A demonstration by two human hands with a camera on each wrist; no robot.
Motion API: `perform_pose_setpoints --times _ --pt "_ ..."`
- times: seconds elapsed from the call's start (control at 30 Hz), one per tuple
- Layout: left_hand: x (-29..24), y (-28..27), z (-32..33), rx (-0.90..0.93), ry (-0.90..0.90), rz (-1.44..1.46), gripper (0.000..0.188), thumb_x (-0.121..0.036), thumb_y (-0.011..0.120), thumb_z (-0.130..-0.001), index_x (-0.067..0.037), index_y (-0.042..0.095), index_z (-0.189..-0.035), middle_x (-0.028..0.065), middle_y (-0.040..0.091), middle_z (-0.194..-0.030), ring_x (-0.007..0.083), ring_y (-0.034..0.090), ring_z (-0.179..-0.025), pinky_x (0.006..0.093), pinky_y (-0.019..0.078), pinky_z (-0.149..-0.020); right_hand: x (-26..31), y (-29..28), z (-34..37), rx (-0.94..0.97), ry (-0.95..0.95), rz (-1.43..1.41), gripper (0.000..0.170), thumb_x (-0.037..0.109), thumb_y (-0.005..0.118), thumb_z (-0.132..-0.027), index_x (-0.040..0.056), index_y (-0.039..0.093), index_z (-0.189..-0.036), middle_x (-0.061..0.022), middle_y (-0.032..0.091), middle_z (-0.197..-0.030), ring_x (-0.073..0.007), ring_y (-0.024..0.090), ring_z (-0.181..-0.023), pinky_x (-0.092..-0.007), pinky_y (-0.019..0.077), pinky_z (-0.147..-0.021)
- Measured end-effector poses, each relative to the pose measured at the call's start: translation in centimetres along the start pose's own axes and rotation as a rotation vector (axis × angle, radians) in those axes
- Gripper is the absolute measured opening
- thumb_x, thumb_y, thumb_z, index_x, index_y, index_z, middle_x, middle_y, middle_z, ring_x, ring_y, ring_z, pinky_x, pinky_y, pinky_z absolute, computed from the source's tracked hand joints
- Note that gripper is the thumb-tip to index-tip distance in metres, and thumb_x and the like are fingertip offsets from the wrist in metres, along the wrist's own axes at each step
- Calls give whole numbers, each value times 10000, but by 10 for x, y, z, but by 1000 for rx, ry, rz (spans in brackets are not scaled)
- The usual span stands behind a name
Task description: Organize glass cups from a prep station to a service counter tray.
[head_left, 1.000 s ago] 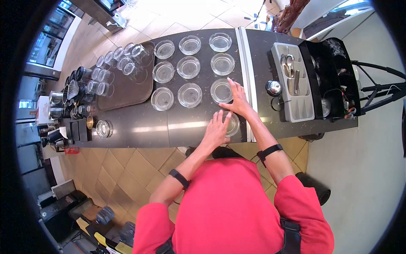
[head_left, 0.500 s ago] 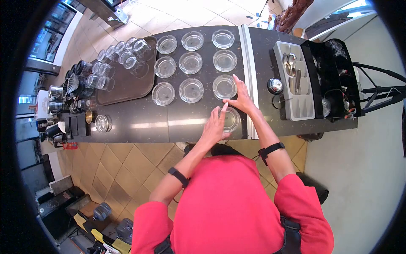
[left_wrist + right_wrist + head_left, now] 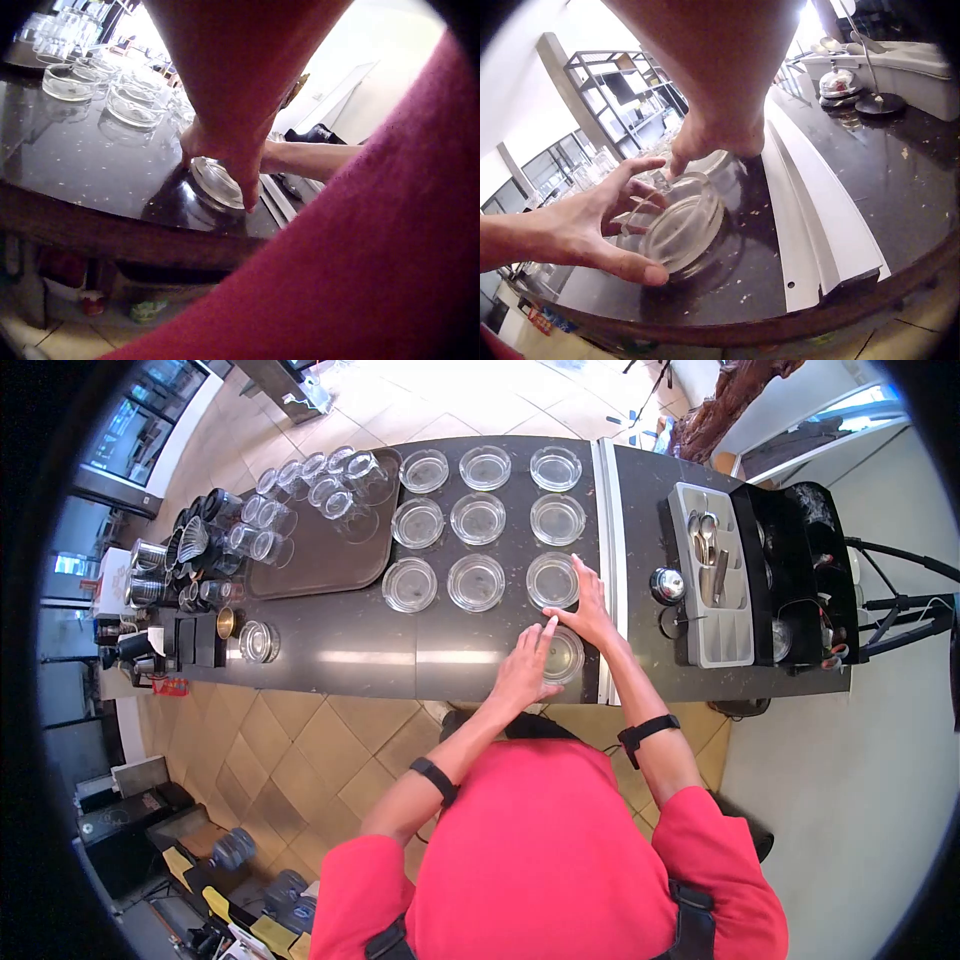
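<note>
My left hand (image 3: 523,672) holds the nearest clear glass dish (image 3: 563,657) at the counter's near edge. In the right wrist view, its thumb and fingers span this ribbed dish (image 3: 682,229); the left wrist view shows the dish (image 3: 216,182) under that hand (image 3: 225,150). Just beyond, my right hand (image 3: 592,615) has thumb and fingers around the near right side of another glass dish (image 3: 551,580). The two hands meet near the left fingertips and right thumb. More dishes (image 3: 476,582) stand in rows of three on the dark counter (image 3: 350,645).
Glasses crowd a brown tray (image 3: 300,575) at the left, with a glass stack (image 3: 259,642) nearer the edge. A white metal strip (image 3: 608,540) crosses the counter. To its right stand a bell (image 3: 667,585), a cutlery tray (image 3: 722,645) and a black organizer (image 3: 800,575).
The head view has shifted, moving the counter rightward in the picture. My left fingers have drawn closer together beside my right thumb. Both hands stay at the same two dishes.
</note>
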State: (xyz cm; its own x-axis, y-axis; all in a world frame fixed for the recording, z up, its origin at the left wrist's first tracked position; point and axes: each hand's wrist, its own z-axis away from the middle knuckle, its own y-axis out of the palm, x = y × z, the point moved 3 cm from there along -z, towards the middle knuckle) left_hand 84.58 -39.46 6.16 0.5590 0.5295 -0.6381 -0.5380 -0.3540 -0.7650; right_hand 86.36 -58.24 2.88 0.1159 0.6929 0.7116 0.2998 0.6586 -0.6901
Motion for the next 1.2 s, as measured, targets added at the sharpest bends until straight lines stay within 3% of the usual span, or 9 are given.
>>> perform_pose_setpoints --times 0.33,0.43,0.57,0.63,0.77,0.83,0.97,1.2 --pt "3 -18 3 1 -36 90 1284 -412 936 -592 -124 168 -1579 244 348 -1436 451 390 -1342 501 415 -1100 5 -7 1 32 30 -42 1189 410 900 -660 82 209 -1570 -202 370 -1506 -389 348 -1390 -495 283 -1170" --pt "23 -53 0 -229 -31 113 1186 -435 913 -634 -136 241 -1565 256 341 -1427 442 367 -1345 500 360 -1130 5 -8 0 28 51 -53 1216 407 908 -640 72 202 -1571 -213 373 -1499 -389 352 -1386 -489 279 -1172" --pt "68 -91 -24 -327 -14 -87 1145 -394 901 -663 -142 242 -1565 265 318 -1462 448 347 -1364 509 338 -1145 2 -5 2 50 86 -63 1235 419 911 -639 83 184 -1579 -214 368 -1500 -386 337 -1398 -488 271 -1181" --pt "79 -105 -35 -280 -46 -305 1146 -342 897 -670 -148 220 -1574 293 303 -1499 466 331 -1394 519 304 -1170 4 -6 1 57 87 -59 1233 417 912 -642 87 183 -1580 -213 368 -1499 -386 334 -1401 -488 271 -1183" --pt "100 -100 -49 -166 -140 -376 1234 -322 908 -648 -153 143 -1602 351 375 -1460 487 395 -1365 517 268 -1199 7 -8 1 74 108 -73 1232 410 912 -645 92 177 -1582 -203 367 -1500 -383 327 -1410 -489 276 -1188" --pt "101 -99 -53 -150 -155 -358 1244 -324 911 -643 -152 140 -1603 347 385 -1449 480 406 -1358 518 272 -1197 4 -8 1 92 123 -73 1235 448 909 -658 108 170 -1588 -181 319 -1559 -372 310 -1433 -490 258 -1196" --pt "101 -98 -54 -130 -175 -306 1242 -312 916 -642 -160 141 -1600 326 399 -1437 479 423 -1346 545 285 -1185 3 -7 0 92 145 -97 1236 445 911 -654 114 173 -1588 -185 334 -1550 -374 312 -1429 -493 263 -1192" --pt "99 -101 -55 -132 -173 -318 1272 -322 930 -608 -147 150 -1598 299 438 -1355 455 470 -1282 519 312 -1176 8 -9 -1 95 182 -97 1236 420 921 -637 131 185 -1588 -182 341 -1547 -370 312 -1427 -495 272 -1188"
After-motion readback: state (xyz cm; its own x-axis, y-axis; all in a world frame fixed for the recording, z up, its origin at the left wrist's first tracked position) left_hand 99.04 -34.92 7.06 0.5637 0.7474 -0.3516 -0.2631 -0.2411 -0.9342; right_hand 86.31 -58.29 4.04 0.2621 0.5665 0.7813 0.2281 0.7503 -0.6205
